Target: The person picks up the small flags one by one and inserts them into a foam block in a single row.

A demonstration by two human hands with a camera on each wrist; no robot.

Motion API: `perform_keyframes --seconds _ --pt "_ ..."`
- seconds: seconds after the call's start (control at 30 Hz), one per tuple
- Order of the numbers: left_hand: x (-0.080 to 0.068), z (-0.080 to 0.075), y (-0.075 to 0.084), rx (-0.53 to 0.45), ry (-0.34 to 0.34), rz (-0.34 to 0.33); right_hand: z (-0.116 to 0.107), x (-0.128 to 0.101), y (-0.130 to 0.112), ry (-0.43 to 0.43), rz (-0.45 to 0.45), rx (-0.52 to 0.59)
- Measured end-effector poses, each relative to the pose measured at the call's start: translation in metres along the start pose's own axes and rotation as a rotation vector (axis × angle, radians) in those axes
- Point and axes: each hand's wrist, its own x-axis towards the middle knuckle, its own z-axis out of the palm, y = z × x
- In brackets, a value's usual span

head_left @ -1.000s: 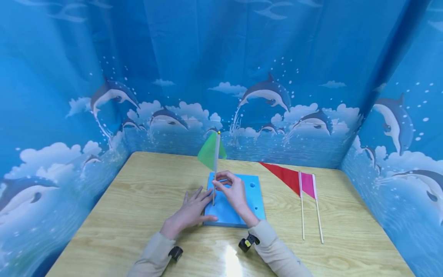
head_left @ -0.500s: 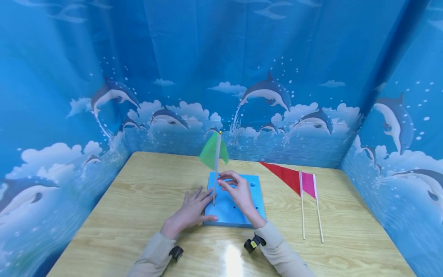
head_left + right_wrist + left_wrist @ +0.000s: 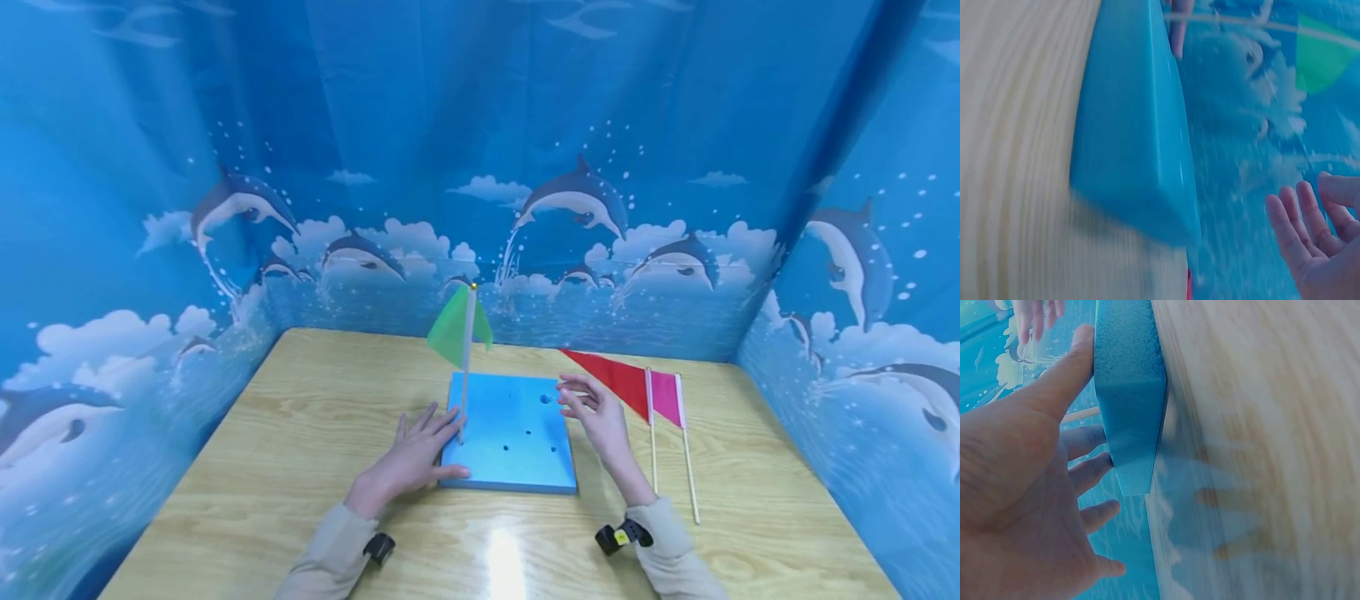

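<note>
Having let go of green flag [image 3: 459, 333], right hand [image 3: 592, 410] now right of foam block [image 3: 510, 437], fingers loose; left hand [image 3: 411, 457] still flat against block, released.

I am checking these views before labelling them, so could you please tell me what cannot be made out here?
- Foot of the green flag stick: head view, the left hand hides where it meets the foam block.
- Red flag and pink flag: missing from the left wrist view; the right wrist view shows only a red sliver, cut by the bottom edge.
- Table grain: right wrist view, blurred.
- Right hand: cut by the right wrist view's edge.
</note>
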Motion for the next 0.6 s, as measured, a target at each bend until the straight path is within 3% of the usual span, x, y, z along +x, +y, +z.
perform_keyframes --seconds 0.33,0.6 --pt "0.0 0.0 0.001 -0.004 0.002 -0.004 -0.067 -0.007 0.014 0.116 0.054 -0.041" --pt "-0.001 -0.001 0.002 -0.016 0.01 0.003 -0.1 -0.01 0.027 0.17 0.116 -0.126"
